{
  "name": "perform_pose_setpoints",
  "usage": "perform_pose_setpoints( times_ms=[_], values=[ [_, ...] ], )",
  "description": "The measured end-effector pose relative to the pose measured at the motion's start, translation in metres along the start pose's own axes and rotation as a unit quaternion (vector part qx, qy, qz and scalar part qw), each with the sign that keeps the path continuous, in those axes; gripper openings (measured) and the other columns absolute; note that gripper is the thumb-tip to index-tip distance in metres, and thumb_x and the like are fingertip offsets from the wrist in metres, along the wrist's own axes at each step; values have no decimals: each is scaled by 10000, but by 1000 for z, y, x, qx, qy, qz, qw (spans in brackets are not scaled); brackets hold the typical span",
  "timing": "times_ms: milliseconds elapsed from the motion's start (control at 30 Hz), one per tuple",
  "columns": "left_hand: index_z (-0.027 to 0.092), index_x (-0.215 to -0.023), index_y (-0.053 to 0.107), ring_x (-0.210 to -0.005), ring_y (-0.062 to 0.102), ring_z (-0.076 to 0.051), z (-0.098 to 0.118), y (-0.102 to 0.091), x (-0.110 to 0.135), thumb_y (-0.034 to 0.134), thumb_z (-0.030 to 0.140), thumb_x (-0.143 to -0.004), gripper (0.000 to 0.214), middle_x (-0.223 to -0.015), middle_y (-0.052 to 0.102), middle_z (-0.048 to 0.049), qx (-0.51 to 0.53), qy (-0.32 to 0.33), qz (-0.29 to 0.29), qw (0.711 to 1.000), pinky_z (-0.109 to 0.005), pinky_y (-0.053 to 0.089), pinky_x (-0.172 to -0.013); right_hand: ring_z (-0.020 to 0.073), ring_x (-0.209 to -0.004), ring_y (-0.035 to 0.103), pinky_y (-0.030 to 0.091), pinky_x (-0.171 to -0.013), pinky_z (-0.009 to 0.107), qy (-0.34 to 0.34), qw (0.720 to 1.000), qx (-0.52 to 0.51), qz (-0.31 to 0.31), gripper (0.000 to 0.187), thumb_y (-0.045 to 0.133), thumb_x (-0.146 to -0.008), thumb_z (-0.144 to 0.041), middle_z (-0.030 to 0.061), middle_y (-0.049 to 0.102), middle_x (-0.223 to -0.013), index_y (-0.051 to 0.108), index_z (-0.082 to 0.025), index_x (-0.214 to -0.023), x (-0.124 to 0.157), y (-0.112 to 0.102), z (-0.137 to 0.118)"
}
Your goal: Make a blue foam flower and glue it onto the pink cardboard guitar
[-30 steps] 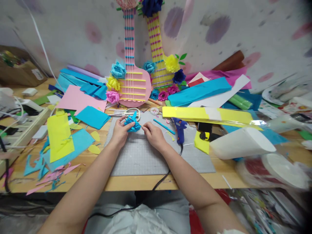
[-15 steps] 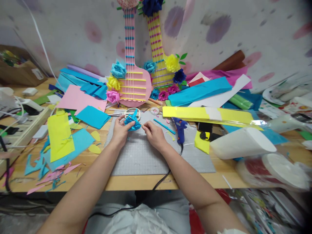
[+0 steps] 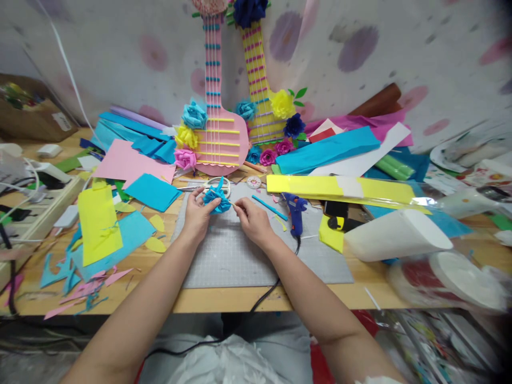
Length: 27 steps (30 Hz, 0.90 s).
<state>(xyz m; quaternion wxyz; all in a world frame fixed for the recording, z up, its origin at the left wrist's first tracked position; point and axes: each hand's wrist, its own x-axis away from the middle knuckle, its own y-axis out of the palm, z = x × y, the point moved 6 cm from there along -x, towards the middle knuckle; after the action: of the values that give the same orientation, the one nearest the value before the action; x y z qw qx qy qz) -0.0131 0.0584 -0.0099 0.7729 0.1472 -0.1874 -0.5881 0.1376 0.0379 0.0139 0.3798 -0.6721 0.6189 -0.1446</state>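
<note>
A blue crepe paper flower point(image 3: 216, 201) is pinched between the thumb and fingers of my left hand point(image 3: 199, 211), above the grey cutting mat point(image 3: 232, 261). My right hand point(image 3: 252, 217) is closed around a thin, light-coloured stick point(image 3: 229, 202), whose far end reaches to the flower. Just behind the flower lie scissors point(image 3: 224, 184) with white handles, partly hidden by it. A blue glue gun point(image 3: 296, 213) stands to the right of my right hand, and a thin blue rod point(image 3: 270, 207) lies between them.
A pink paper guitar point(image 3: 224, 141) and a yellow one point(image 3: 260, 80) lean on the wall. Blue paper point(image 3: 152, 192), yellow paper point(image 3: 100, 224) and scraps lie left, beside a power strip point(image 3: 44, 224). A long yellow paper pack point(image 3: 312, 185) and a white roll point(image 3: 396, 234) lie right.
Almost nothing differs. The flower has turned very slightly in my left hand, and both hands stay in the same place.
</note>
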Motion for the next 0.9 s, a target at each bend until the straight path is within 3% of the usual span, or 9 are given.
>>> perform_pose_setpoints(
  times_ms=[300, 600, 900],
  values=[
    [195, -974, 478, -735, 607, -124, 4, 0, 0, 809, 153, -441, 629, -863, 625, 0, 6, 8, 1, 1000, -273, 476, -708, 169, -778, 556, 369, -683, 270, 3, 999, 33, 32, 146, 427, -870, -293, 41, 636, -870, 548, -212, -886, -2, -4, 6],
    [199, -935, 505, -695, 611, -105, 5, 0, 0, 800, 122, -459, 565, -828, 633, 14, 40, -5, 9, 999, -256, 498, -690, 158, -723, 534, 343, -626, 262, 25, 999, 41, 11, 85, 457, -830, -271, 23, 614, -833, 504, -209, -863, 0, -1, 9],
    [194, -864, 500, -665, 630, -114, 26, -27, -25, 773, 79, -466, 496, -739, 648, 39, 75, 45, 46, 995, -314, 512, -752, 140, -657, 520, 336, -600, 249, 42, 998, 50, 20, 41, 501, -748, -239, 2, 590, -718, 514, -204, -764, 0, -18, 16]
  ],
)
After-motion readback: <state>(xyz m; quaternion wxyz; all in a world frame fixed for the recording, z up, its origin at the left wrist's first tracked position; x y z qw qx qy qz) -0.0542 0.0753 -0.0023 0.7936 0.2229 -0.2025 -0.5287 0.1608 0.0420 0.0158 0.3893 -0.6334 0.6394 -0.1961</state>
